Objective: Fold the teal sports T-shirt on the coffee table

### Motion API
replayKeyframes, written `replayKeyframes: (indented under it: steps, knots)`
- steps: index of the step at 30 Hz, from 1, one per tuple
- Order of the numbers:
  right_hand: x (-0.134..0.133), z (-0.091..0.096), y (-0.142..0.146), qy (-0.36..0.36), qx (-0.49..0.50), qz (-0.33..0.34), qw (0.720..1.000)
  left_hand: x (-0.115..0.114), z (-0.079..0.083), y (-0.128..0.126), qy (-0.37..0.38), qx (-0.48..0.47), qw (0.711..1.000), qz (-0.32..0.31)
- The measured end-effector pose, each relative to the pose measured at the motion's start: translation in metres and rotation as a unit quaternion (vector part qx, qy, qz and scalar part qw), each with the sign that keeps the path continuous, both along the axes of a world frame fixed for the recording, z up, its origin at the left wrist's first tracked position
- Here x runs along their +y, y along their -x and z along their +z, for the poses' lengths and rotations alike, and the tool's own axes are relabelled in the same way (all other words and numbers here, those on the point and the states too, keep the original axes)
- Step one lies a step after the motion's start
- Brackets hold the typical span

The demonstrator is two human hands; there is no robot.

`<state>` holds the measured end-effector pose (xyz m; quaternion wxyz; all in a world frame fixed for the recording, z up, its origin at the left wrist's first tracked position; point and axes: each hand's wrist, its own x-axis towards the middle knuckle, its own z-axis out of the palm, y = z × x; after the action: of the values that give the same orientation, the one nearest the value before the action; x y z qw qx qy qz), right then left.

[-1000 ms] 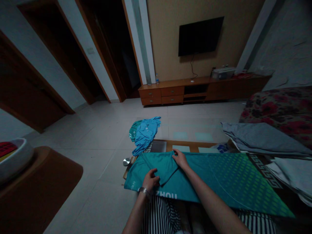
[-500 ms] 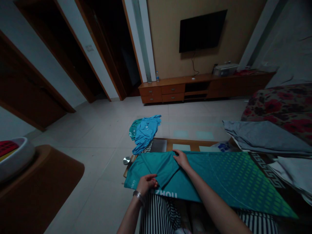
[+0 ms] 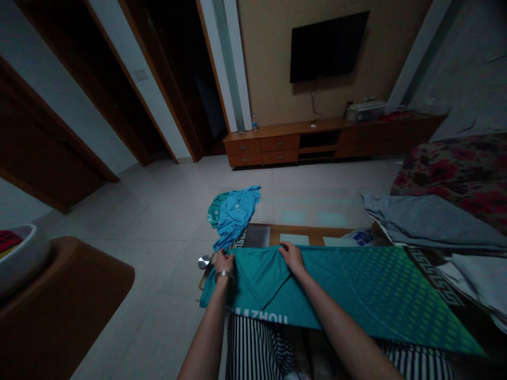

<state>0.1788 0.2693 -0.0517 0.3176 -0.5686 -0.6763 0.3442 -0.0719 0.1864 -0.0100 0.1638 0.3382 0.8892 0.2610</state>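
Note:
A teal shirt with a green dotted pattern and white lettering lies spread over the low table in front of me. My left hand, with a bracelet on the wrist, is closed on the shirt's far left corner. My right hand rests at the far edge of a folded-over sleeve flap, fingers pressed down on the cloth. My striped trousers show below the shirt's near edge.
A crumpled blue and green garment lies at the table's far left corner. Grey clothes are piled at the right beside a floral sofa. A bowl stands on a brown table at left. A TV cabinet lines the far wall.
My left hand has moved from the shirt's near edge up to its far left corner. My right hand has stayed at the flap's far edge.

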Motion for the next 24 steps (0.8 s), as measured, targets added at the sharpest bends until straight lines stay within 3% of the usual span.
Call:
replayKeyframes:
  steps: [3, 8, 14, 16, 20, 24]
  knots:
    - [-0.001, -0.001, 0.0, -0.009, 0.0, -0.004, 1.0, 0.013, -0.005, 0.002, 0.014, 0.014, 1.0, 0.007]
    - [-0.009, 0.002, -0.005, -0.046, -0.017, 0.0, 0.999, 0.014, -0.007, 0.003, 0.027, 0.042, 0.999, 0.003]
    - [-0.024, 0.027, -0.009, -0.095, -0.166, -0.046, 0.98, 0.0, 0.006, -0.014, 0.004, 0.134, 0.991, -0.022]
    - [-0.031, 0.034, -0.006, -0.136, -0.2, -0.039, 0.969, -0.007, 0.007, -0.03, -0.014, 0.212, 0.974, -0.074]
    - [-0.042, 0.028, 0.003, -0.204, -0.215, 0.09, 0.951, -0.021, -0.008, -0.063, 0.006, 0.302, 0.918, -0.259]
    - [-0.048, 0.009, 0.001, -0.198, -0.245, 0.139, 0.939, -0.031, -0.027, -0.073, 0.067, 0.315, 0.895, -0.308]
